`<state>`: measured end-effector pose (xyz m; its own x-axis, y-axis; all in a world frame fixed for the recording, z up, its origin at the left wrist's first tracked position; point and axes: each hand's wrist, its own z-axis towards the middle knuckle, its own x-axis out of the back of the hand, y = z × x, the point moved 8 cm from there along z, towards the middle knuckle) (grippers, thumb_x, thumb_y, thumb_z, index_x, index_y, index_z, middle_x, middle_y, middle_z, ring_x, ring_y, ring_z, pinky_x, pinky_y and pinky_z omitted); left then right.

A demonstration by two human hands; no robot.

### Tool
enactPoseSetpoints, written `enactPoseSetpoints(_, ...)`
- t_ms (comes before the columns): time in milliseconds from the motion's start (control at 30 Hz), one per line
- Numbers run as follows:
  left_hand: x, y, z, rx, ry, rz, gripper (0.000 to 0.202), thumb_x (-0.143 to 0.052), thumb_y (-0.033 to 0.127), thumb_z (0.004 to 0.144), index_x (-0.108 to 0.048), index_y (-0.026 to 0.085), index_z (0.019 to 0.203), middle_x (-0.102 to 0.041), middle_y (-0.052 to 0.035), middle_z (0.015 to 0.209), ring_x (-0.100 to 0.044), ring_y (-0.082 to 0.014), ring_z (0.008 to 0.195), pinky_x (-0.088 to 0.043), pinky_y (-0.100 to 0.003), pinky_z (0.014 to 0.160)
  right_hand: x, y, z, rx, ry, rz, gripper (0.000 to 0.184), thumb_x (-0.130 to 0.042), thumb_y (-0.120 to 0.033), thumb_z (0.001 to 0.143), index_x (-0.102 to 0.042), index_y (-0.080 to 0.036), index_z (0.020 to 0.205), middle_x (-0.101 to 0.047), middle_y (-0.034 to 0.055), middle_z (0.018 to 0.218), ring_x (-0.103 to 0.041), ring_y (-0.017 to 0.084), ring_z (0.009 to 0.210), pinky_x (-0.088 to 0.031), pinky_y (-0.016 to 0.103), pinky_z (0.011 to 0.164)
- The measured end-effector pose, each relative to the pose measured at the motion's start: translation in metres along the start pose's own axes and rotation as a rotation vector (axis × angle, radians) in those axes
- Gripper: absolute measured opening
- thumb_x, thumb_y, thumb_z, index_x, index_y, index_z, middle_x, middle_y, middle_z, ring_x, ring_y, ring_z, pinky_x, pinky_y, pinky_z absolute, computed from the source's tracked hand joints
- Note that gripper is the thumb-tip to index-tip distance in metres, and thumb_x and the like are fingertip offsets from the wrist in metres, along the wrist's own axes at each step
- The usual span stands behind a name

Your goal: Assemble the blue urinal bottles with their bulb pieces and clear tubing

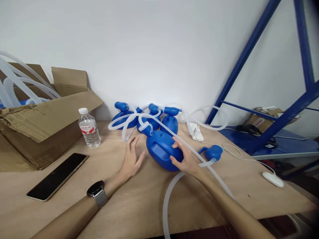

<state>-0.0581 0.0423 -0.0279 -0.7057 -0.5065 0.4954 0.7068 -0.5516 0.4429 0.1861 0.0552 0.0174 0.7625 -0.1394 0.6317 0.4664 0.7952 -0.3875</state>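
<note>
A blue plastic bottle (160, 151) with a moulded handle lies tilted on the table in front of me. My right hand (185, 159) grips its right end, thumb and fingers curved against the surface. Just left of the bottle, my left hand (132, 158) hovers or rests near the tabletop with its fingers apart, holding nothing. A translucent white hose (171, 191) curls beneath my right forearm to a blue funnel-like head (213, 152) on the right. Another stretch of hose runs diagonally from the bottle's neck area past my right hand.
Behind stand several similar blue bottles (170, 124) with tangled hoses. A cardboard box (50, 116) full of hoses, a water bottle (89, 129) and a phone (57, 177) are at left. To the right are a white charger (196, 132), its cable, a white mouse (272, 179) and a blue rack (239, 53).
</note>
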Motion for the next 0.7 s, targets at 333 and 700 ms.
enactPoseSetpoints(333,-0.019,0.048,0.101,-0.456,-0.54,0.393,0.036,-0.05,0.035,0.105,-0.063,0.026,0.138,-0.071,-0.0126,0.127,-0.068,-0.0287,0.115,-0.049,-0.043,0.099,-0.018,0.035,0.056,-0.435,-0.79,0.155,0.066,-0.044,-0.078,0.093,-0.071,-0.025,0.122,-0.072,0.0068,0.115,-0.066,0.027,0.104,-0.052,0.036,0.088)
enactPoseSetpoints(700,0.004,0.04,0.112,-0.117,-0.828,0.411,0.024,-0.071,0.045,0.093,-0.078,0.022,0.096,-0.078,-0.0059,0.093,-0.071,-0.0265,0.09,-0.043,-0.03,0.067,-0.063,0.008,0.079,-0.558,-0.997,-0.013,0.074,-0.073,-0.083,0.066,-0.057,-0.025,0.111,-0.064,-0.0029,0.074,-0.06,0.017,0.062,-0.04,0.026,0.055)
